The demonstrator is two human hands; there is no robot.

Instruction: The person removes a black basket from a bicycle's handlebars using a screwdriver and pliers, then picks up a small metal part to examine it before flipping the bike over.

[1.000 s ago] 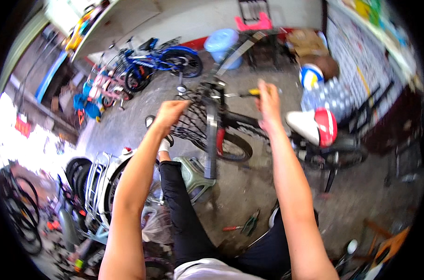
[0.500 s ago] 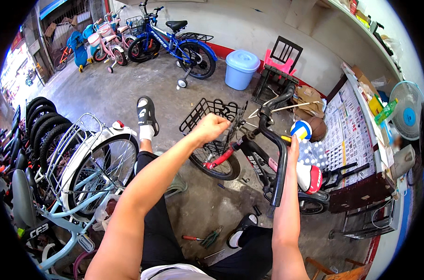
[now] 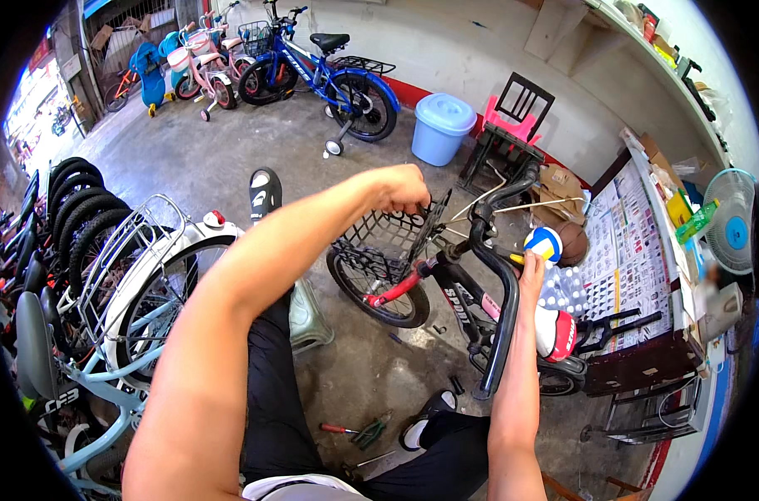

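Observation:
A small bicycle with a black frame and red fork stands in front of me, its handlebar turned sideways. A black wire basket is at its front. Above the basket's rim, my left hand is closed, fingers curled; whatever they hold is hidden. My right hand is closed beside the handlebar's far side, with a slim yellow object poking out of its fingers toward the bar. Most of that object is hidden.
Red-handled screwdriver and green-handled pliers lie on the floor between my feet. A light-blue bicycle stands at the left, near a row of tyres. A pale green stool is beside my left leg. Balls lie right.
My left hand has moved up and slightly right over the basket, its elbow higher. My right hand stays by the handlebar with the yellow object. The view has shifted a little.

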